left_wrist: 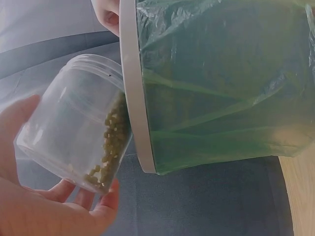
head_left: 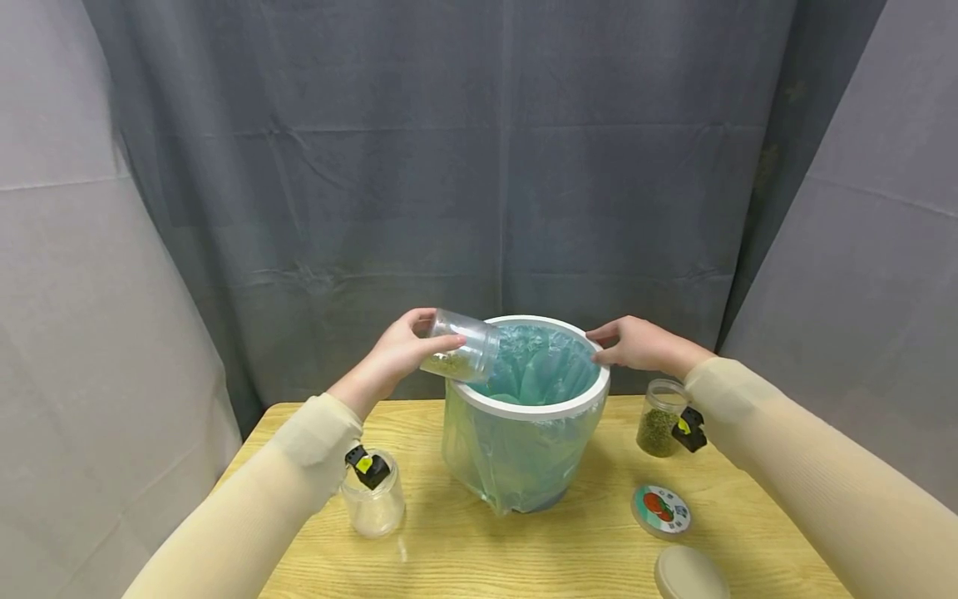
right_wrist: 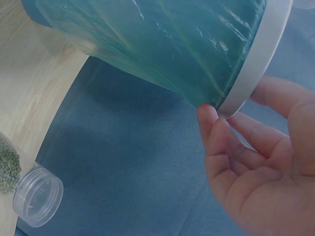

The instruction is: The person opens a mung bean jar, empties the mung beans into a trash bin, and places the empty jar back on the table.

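My left hand grips a clear plastic jar tipped on its side, its mouth over the left rim of a trash bin. Small green beans lie along the jar's lower side. The trash bin has a white rim and a green plastic liner hanging down outside. With my right hand I hold the bin's right rim between thumb and fingers; the right wrist view shows the fingertips bent against the rim and liner.
An uncovered jar stands at the table's left, partly behind my wrist camera. Another jar of green beans is at right. Nearer, a lid with a tomato picture and a plain beige lid lie on the wooden table.
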Available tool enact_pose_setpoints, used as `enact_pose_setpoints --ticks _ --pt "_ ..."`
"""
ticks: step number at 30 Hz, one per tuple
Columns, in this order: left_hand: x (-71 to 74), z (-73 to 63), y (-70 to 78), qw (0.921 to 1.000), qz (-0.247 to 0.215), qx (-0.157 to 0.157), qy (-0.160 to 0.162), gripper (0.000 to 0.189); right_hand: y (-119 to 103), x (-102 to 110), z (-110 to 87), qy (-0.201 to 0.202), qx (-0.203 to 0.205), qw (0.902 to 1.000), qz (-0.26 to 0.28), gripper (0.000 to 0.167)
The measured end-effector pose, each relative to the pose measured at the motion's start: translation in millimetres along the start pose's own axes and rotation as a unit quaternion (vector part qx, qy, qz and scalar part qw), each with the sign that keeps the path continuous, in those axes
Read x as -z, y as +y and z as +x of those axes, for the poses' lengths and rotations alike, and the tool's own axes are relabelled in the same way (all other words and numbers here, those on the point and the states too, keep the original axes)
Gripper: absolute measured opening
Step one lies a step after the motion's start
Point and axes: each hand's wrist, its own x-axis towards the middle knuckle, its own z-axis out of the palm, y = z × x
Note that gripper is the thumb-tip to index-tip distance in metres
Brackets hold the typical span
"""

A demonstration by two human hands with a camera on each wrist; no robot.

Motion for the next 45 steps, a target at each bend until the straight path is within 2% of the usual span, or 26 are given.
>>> enact_pose_setpoints --ticks 25,45 --pt "-2.8 0.0 5.5 0.9996 0.020 -0.019 -0.005 0.082 1.8 -0.8 0.2 0.008 0.001 1.0000 0.000 0.054" --pt "-5.8 -0.5 5.5 0.9995 0.004 -0.031 0.005 0.077 1.2 -0.8 -0.5 0.007 0.000 1.0000 0.001 0.054"
